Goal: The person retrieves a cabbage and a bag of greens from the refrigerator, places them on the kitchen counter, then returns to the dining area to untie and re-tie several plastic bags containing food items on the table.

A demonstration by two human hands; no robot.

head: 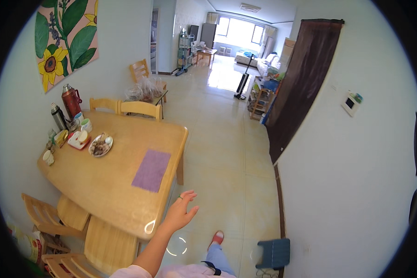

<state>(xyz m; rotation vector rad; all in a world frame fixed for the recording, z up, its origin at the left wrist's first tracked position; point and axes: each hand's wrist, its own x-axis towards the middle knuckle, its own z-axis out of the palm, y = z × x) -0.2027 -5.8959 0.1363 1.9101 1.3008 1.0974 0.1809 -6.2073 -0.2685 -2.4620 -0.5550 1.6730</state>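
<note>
My left hand point(181, 212) is held out in the air just beyond the right edge of a wooden dining table point(111, 187). Its fingers are apart, nothing is in them, and a dark green ring circles one finger. Closest to it on the tabletop lies a flat purple placemat point(152, 170). Farther back stands an oval plate point(101, 145) of food with a white egg-like thing on it. Beside that plate is a red-and-white tray point(79, 140) with a pale round item. My right hand is out of view.
Wooden chairs point(110, 239) stand against the table's near side. A red thermos point(71, 100) and several mugs line the wall. On the floor at right sits a blue-grey stool point(274, 253). An upright floor cleaner point(242, 83) stands farther along, near a cluttered shelf point(260, 100).
</note>
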